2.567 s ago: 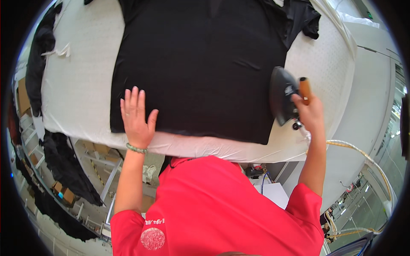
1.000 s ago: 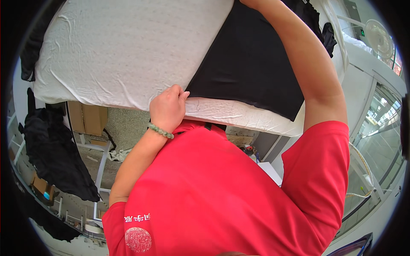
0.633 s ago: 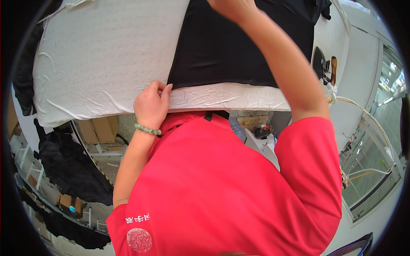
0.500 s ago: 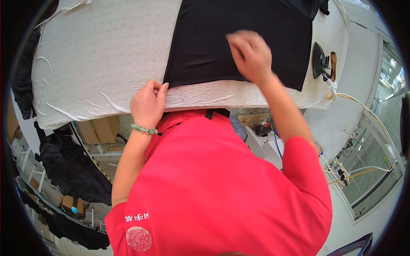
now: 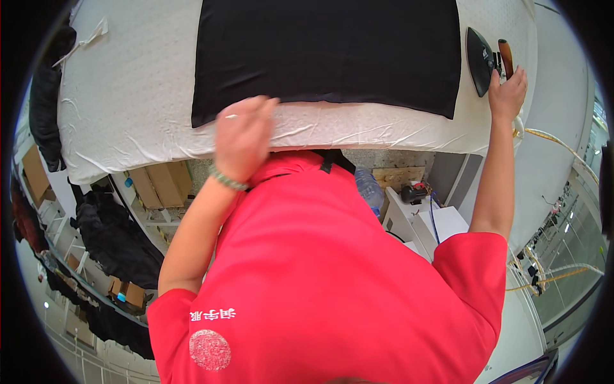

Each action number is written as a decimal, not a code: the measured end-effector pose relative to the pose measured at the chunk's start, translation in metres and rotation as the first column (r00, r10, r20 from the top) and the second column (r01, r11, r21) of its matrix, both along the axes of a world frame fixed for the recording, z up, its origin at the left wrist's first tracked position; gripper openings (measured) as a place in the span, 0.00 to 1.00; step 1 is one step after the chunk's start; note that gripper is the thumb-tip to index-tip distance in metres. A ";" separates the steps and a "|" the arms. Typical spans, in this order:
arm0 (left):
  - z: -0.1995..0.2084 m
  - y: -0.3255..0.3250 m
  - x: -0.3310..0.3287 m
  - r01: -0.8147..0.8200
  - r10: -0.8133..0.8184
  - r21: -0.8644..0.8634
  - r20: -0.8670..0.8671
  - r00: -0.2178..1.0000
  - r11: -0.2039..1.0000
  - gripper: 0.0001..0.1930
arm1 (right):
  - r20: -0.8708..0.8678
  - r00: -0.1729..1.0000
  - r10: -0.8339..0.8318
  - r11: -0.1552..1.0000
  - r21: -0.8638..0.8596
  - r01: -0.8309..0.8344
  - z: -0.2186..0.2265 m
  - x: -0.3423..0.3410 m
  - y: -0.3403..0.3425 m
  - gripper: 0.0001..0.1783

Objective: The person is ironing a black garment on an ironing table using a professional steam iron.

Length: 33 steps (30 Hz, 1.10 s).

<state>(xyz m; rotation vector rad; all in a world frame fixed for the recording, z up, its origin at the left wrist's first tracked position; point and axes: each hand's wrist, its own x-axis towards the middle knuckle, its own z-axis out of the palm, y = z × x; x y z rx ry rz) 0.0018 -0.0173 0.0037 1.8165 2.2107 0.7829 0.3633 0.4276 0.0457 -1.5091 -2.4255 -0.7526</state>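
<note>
A black cloth (image 5: 332, 51) lies flat on the white padded table, its near edge close to the table's front edge. My left hand (image 5: 243, 139), smeared by motion, hovers over the front edge by the cloth's near left part; its fingers are too blurred to read. At the right, my right hand (image 5: 507, 96) reaches to the iron (image 5: 481, 63), which stands beside the cloth with its dark soleplate tipped up. My thumb and fingers are apart at the near end of its brown handle (image 5: 506, 59); a firm grip does not show.
The white padded table (image 5: 134, 96) has a wrinkled cover. A pale hose (image 5: 543, 136) runs from the iron off to the right. Below the table are a cardboard box (image 5: 167, 184), a clear plastic bottle (image 5: 369, 191) and white cabinets (image 5: 441, 227). Dark garments (image 5: 112, 233) hang at left.
My right hand has moved from above the cloth to the iron's handle. My left hand has come off the cloth's near left corner. More of the cloth's left part now shows.
</note>
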 end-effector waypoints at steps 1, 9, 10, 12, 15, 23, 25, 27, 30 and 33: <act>-0.007 0.016 0.017 0.081 -0.082 -0.039 -0.032 0.996 0.996 0.23 | -0.009 0.997 0.073 0.996 0.048 -0.073 0.001 -0.006 -0.005 0.25; -0.020 0.054 0.062 0.226 -0.231 -0.204 -0.004 0.973 0.953 0.39 | -0.484 0.556 0.676 0.340 -0.464 -0.818 -0.035 -0.062 -0.191 0.34; -0.018 0.052 0.061 0.236 -0.255 -0.249 -0.044 0.966 0.939 0.40 | -0.473 0.639 0.607 0.464 -0.442 -0.768 -0.038 -0.053 -0.182 0.34; -0.016 0.047 0.061 0.266 -0.288 -0.249 -0.059 0.956 0.931 0.40 | -0.429 0.791 0.436 0.690 -0.405 -0.600 -0.041 -0.028 -0.145 0.36; -0.018 0.043 0.067 0.308 -0.336 -0.260 -0.070 0.939 0.915 0.40 | -0.228 0.917 0.329 0.935 -0.062 -0.350 -0.025 0.029 -0.040 0.40; -0.015 0.024 0.080 0.271 -0.293 -0.213 -0.078 0.953 0.939 0.39 | 0.044 0.999 -0.019 0.969 -0.244 0.029 -0.014 0.049 0.020 0.42; -0.010 0.009 0.070 0.156 -0.175 -0.175 -0.095 0.980 0.972 0.37 | 0.116 0.993 0.002 0.961 -0.275 0.030 -0.004 0.050 0.011 0.39; -0.005 -0.012 0.054 0.077 -0.093 -0.159 -0.094 0.991 0.984 0.36 | 0.180 0.982 0.054 0.955 -0.297 0.002 0.001 0.049 0.014 0.37; 0.001 -0.049 0.019 -0.327 0.326 0.010 -0.118 0.938 0.945 0.27 | -0.076 0.997 0.009 0.784 -0.619 -0.054 -0.001 0.045 0.037 0.29; 0.004 -0.082 -0.013 -0.582 0.582 -0.034 -0.018 0.813 0.812 0.22 | -0.099 0.973 -0.210 0.597 -0.801 0.047 0.011 0.034 0.054 0.25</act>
